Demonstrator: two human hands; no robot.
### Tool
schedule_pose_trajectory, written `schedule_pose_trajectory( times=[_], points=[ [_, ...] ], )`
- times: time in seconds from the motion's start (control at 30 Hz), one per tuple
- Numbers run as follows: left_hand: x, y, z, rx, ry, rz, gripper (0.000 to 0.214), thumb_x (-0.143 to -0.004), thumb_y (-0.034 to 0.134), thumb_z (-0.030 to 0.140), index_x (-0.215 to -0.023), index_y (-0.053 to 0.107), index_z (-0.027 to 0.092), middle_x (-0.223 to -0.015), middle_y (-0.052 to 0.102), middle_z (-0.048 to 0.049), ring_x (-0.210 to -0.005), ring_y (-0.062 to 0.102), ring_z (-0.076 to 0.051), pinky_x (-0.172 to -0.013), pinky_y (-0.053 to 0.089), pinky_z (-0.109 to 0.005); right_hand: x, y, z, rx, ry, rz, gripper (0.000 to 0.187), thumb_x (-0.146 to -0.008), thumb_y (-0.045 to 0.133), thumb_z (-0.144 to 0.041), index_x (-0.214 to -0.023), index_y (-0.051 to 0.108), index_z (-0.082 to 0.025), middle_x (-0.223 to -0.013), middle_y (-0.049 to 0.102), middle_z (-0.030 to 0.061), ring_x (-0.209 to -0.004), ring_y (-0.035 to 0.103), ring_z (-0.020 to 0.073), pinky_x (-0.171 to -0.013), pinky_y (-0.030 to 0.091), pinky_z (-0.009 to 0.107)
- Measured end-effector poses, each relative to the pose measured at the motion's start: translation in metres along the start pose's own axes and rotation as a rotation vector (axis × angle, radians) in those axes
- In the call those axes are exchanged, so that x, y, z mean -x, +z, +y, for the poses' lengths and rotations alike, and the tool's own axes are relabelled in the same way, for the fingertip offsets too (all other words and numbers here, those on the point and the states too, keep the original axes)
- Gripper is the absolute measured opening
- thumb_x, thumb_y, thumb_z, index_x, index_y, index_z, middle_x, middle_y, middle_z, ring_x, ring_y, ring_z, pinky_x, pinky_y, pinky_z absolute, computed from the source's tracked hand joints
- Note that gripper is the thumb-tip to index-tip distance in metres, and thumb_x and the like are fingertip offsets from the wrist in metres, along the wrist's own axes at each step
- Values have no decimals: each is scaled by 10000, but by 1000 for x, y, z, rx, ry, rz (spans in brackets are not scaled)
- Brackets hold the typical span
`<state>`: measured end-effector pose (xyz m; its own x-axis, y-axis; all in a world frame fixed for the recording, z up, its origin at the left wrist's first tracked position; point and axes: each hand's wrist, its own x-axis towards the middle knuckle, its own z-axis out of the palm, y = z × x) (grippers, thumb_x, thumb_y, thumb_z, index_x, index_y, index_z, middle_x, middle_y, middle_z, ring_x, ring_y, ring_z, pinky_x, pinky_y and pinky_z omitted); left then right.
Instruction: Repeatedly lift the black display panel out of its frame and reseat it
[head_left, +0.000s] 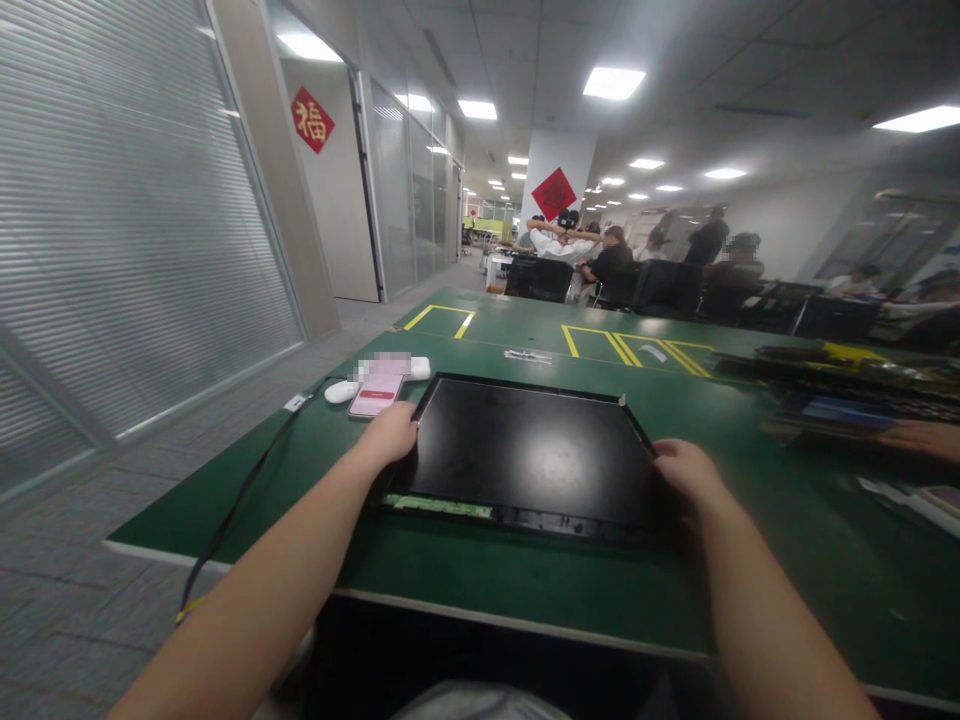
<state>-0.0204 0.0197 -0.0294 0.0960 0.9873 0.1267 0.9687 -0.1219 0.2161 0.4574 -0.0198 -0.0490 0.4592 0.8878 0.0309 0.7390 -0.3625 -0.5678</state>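
On my feed, the dark screen panel (525, 450) sits mid-dial over the green bench (570, 600); whether it rests there, I can't tell. Its circuit strip (439, 506) runs at eight o'clock. I read the side hold as sparing the face: left hand (394, 433) at nine, right hand (688, 475) at three, each grip clamped on an edge, undersides hidden. A phone (377, 393) lies at ten.
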Motion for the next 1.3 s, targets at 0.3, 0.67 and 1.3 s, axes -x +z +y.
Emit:
schedule_pose_trajectory(
  times=[0.3,0.67,1.3],
  points=[
    [2,-8,4,308,-99,39,432,-720,502,41,-1069,740,131,-1149,734,-127,-1131,645,-277,-968,463,-302,-1,6,0,108,-37,16,432,-675,584,-111,-1091,701,-127,-1067,717,139,-980,669,267,-795,503,318],
    [13,-25,27,1411,-508,-95,602,-786,569,20,-1379,543,121,-653,738,-70,-499,673,-203,-488,554,-287,0,-2,3,203,-4,14,409,-731,567,-165,-1122,689,-148,-1090,709,135,-999,662,280,-774,497,321],
    [4,-17,19,1619,-488,-153,726,-766,645,12,-1432,409,178,-628,691,-11,-443,649,-186,-434,540,-274,3,-1,-4,204,-15,24,421,-706,553,-105,-1100,696,-149,-1074,714,136,-983,669,258,-773,501,304]
  ],
)
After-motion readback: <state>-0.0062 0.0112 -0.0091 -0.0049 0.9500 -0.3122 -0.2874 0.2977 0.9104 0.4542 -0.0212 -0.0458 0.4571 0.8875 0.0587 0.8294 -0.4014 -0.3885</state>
